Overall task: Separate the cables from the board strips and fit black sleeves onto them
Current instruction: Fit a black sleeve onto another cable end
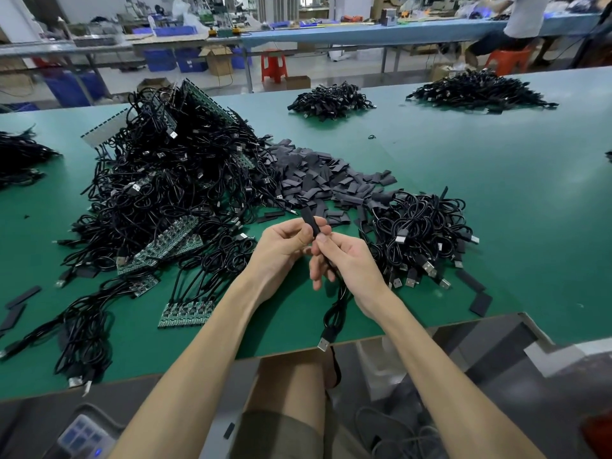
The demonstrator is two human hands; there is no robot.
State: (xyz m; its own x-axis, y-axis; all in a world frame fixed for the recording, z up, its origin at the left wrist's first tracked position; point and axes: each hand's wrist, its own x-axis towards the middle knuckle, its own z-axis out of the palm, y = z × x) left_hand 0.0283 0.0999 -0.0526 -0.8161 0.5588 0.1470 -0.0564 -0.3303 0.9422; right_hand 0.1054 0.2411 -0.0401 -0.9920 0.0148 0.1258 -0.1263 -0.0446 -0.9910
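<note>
My left hand [281, 246] pinches a flat black sleeve [311, 220] that sticks up between both hands. My right hand [347, 260] grips a black USB cable [334, 313] just below the sleeve; the cable loops down to its metal plug [324, 342] at the table's front edge. A big tangle of cables on green board strips [159, 193] lies to the left. Loose board strips [185, 314] lie nearer me. Behind my hands spreads a heap of loose black sleeves [324, 180]. To the right sits a pile of separated cables [420, 236].
The green table [496, 193] has a notch in its front edge at the right. Further cable piles lie at the far middle [331, 101], far right [477, 91] and far left [20, 160]. A few sleeves [477, 293] lie at the right. A person sits at a far bench.
</note>
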